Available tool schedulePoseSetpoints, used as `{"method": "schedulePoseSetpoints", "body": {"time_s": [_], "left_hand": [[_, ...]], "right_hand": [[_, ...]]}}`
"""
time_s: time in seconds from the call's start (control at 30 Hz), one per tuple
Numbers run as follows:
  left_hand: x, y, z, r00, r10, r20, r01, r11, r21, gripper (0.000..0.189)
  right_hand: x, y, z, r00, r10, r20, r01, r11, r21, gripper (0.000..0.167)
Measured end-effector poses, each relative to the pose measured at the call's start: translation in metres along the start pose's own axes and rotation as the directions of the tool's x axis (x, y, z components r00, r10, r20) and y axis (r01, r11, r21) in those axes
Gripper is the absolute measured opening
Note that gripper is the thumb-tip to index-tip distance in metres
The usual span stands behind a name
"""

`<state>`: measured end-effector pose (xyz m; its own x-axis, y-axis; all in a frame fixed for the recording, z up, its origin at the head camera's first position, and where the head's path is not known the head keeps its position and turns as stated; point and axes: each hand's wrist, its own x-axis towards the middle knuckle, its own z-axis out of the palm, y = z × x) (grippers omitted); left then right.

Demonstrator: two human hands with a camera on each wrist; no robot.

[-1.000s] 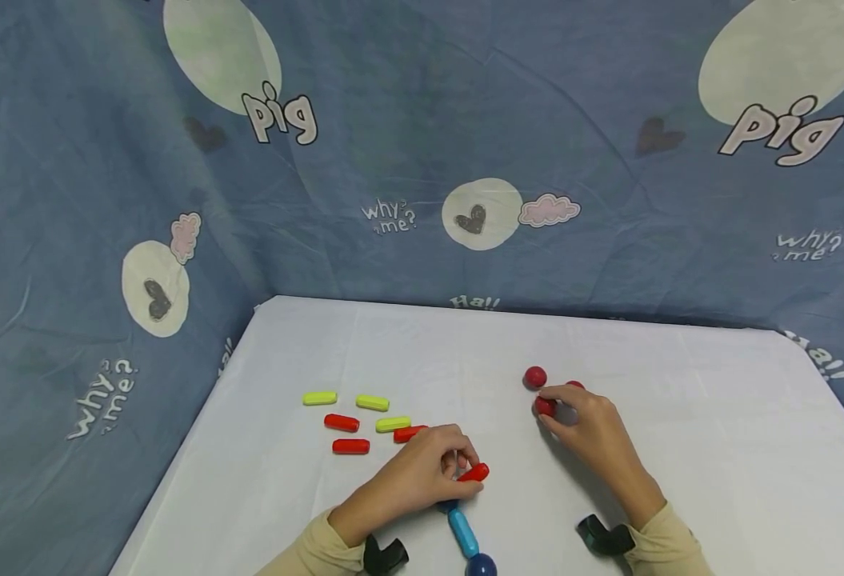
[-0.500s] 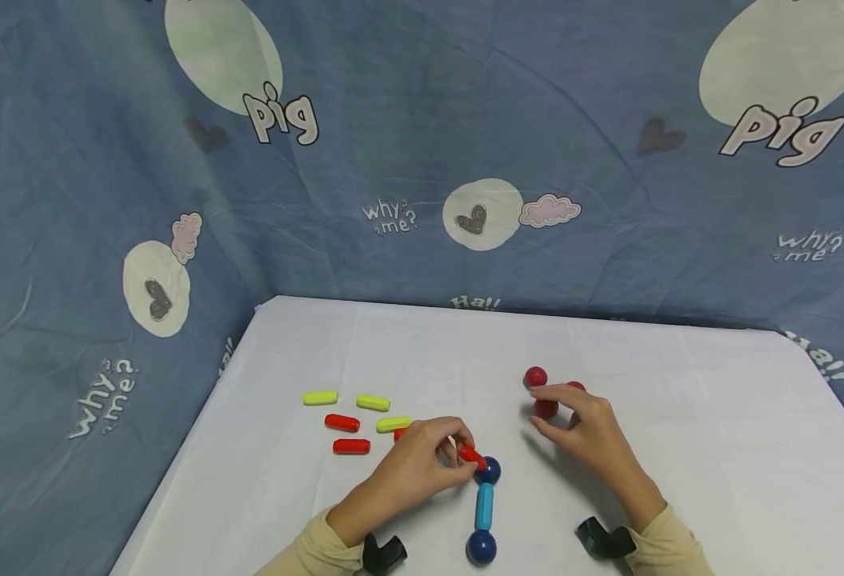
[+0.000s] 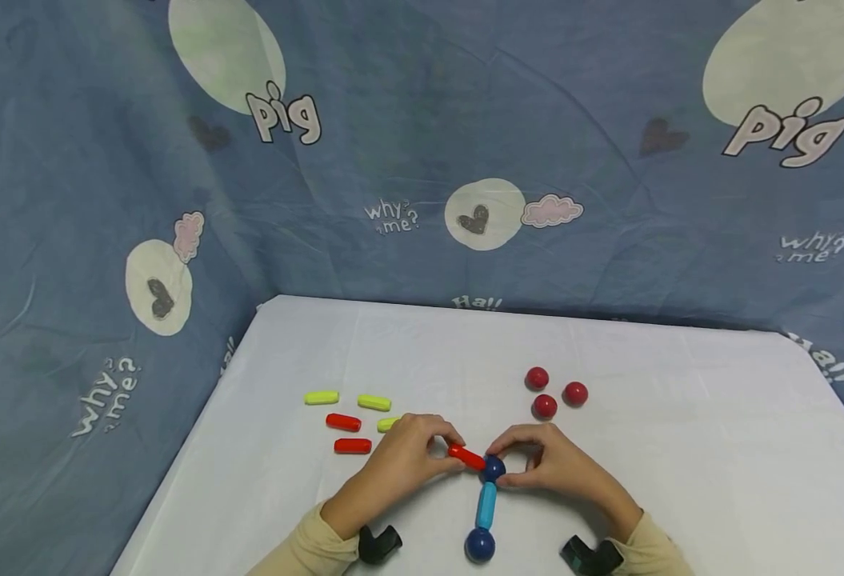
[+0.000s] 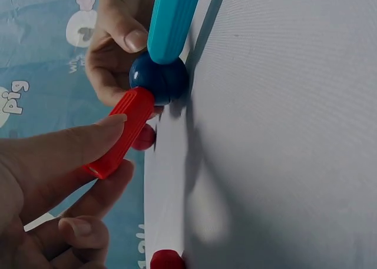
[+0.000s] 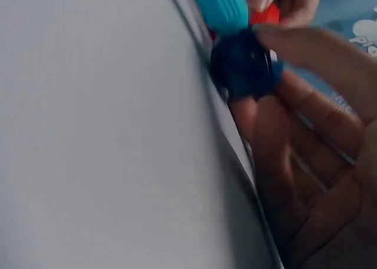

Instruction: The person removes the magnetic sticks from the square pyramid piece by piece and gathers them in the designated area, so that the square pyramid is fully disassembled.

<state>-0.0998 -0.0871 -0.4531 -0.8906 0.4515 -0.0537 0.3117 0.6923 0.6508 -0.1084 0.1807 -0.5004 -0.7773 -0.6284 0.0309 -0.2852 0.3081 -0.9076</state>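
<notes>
Backdrop cloth [image 3: 422, 144] printed "pig", "why me?", "Ha!!"; left hand [image 3: 400, 460] pinches a red rod [image 3: 466, 458], long axis slanting down-right, its tip touching the upper blue ball [image 3: 493, 468]; right hand [image 3: 551, 468], fingers curled, grips that ball; light-blue rod [image 3: 486, 506] runs toward the near bench [image 3: 681, 448] edge.

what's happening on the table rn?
A person is joining toy rods and balls on a white table. The left hand pinches a red rod with its end against a dark blue ball, which the right hand pinches. A light blue rod links that ball to a second blue ball. Three red balls and spare yellow and red rods lie loose beyond the hands.
</notes>
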Motion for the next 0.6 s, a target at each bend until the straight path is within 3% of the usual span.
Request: {"method": "schedulePoseSetpoints", "body": {"time_s": [0.2, 0.6], "left_hand": [[0.0011, -0.0005, -0.0002, 1.000, 0.003, 0.017, -0.003, 1.000, -0.014, 0.022], [0.0079, -0.0020, -0.0064, 0.999, -0.011, 0.050, 0.014, 0.998, -0.058, 0.019]], "right_hand": [[-0.0012, 0.0049, 0.0022, 0.999, 0.038, 0.008, -0.038, 0.998, 0.044, 0.032], [0.0004, 0.0068, 0.0026, 0.999, 0.024, -0.026, -0.023, 0.999, 0.036, 0.029]]}}
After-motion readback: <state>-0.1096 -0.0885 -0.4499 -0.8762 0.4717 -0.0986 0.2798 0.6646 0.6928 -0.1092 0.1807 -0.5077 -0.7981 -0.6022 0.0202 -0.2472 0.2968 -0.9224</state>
